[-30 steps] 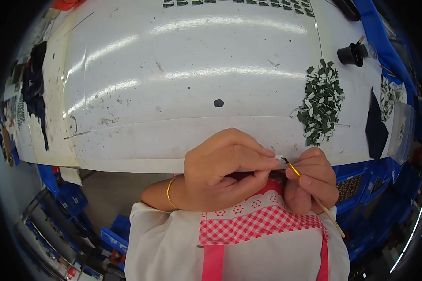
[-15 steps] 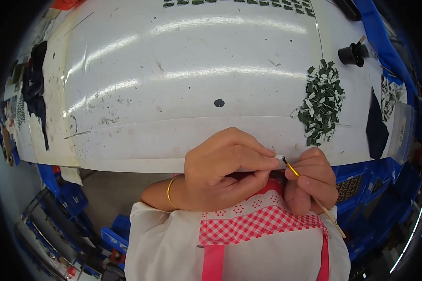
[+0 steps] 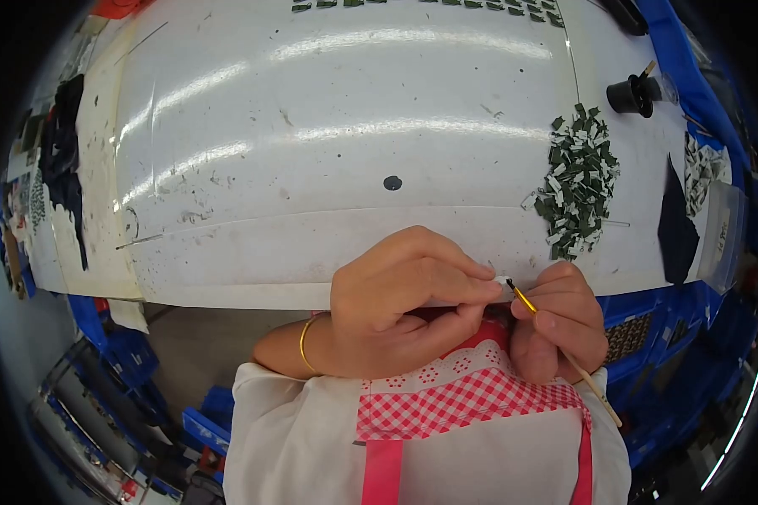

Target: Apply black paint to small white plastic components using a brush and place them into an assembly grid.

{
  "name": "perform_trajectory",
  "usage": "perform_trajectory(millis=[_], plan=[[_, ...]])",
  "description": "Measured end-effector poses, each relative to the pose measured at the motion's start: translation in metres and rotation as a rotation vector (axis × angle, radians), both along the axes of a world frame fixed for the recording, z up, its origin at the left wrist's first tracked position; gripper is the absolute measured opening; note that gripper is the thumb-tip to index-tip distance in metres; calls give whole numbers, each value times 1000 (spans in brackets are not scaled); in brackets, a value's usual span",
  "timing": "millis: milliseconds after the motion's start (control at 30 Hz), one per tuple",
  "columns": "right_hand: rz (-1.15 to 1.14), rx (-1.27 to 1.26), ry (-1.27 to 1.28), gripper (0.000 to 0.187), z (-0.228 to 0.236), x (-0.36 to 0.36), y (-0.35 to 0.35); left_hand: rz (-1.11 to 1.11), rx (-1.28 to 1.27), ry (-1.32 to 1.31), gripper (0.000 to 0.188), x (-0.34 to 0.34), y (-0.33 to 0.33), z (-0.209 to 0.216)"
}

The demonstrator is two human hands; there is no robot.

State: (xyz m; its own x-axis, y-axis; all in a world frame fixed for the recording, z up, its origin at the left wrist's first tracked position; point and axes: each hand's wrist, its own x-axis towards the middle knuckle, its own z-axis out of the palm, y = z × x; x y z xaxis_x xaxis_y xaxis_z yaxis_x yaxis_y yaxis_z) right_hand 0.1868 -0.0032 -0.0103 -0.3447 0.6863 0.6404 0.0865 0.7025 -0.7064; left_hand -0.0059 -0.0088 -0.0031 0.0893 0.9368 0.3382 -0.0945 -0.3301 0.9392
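Left hand (image 3: 404, 303) pinches a tiny white piece (image 3: 501, 281) between thumb and fingertips, right at the near edge of the glossy white worktable (image 3: 354, 151). Right hand (image 3: 562, 320) is closed around a thin yellow-handled brush (image 3: 564, 353), its dark tip touching that piece. A heap of small dark green and white tags (image 3: 579, 181) lies just beyond the right hand.

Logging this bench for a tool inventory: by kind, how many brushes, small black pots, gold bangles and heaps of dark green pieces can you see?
Brushes: 2, a thin brush in the right hand and a second brush standing in the pot
Small black pots: 1
Gold bangles: 1
Heaps of dark green pieces: 1
Total: 5
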Motion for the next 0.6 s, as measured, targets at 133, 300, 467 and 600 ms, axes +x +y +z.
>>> perform_trajectory(millis=[133,300,467,600], plan=[[-85,28,76,18,-4,-7,-3,-2,4,-7,27,0,0,0],[-114,17,129,17,-4,-7,-4,3,-12,19,26,-1,-1,1],[-128,3,182,18,-4,-6,-5,29,-21,37,27,-1,0,3],[-103,34,125,19,-3,-7,-4,19,-20,36,28,-1,1,3]])
